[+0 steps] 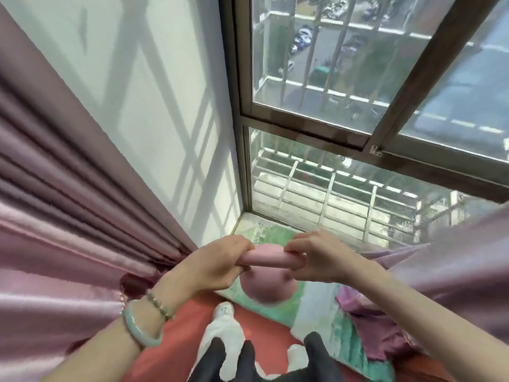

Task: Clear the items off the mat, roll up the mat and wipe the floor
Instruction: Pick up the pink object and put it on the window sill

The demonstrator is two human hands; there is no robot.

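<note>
Kettlebell [268, 288], pink and round, hangs by its handle [271, 257] above the green patterned ledge [275, 233] at the foot of the window [358, 78], and looks clear of that surface. The left hand [220, 261] has its fingers curled round one end of the handle, and the right hand [316, 257] wraps the other end the same way, so the load is shared. A weight like this is best carried low and close to the body with both grips firm, then lowered rather than dropped. The feet [223, 312] stand right beneath it on the red surface [176, 340], so it should come down well to one side of them. I cannot tell whether the red surface or the green one is the mat, so choose a spot off both. Swing it away from the glass, and mind the purple cloth [380, 326] lying on the ledge to the right.
</note>
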